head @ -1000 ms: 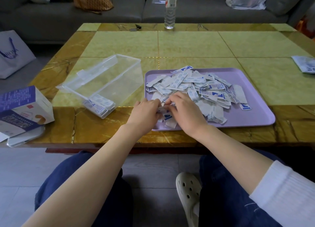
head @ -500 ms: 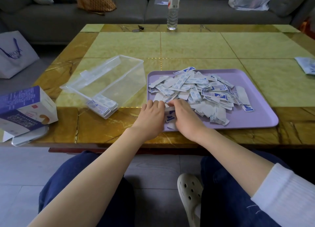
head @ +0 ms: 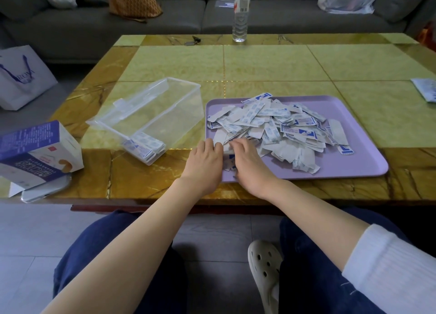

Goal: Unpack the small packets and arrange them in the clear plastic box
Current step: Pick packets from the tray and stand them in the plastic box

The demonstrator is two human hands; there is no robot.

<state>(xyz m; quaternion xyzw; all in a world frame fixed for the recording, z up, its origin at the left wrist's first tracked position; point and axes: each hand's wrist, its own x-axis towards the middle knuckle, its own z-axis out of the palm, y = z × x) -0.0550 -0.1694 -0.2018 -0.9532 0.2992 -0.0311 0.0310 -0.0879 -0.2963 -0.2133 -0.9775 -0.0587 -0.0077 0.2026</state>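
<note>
As the two hands close in tighter than a second ago, the left hand and right hand now squeeze a small bunch of packets between them at the near left corner of the tray, each grip narrow and curled round that bunch. The heap has barely shifted, and the box on the tabletop holds the same short row, so another stack looks nearly ready to carry over

Fingers of left hand and right hand curl under, hidden (grip on packets unclear).
</note>
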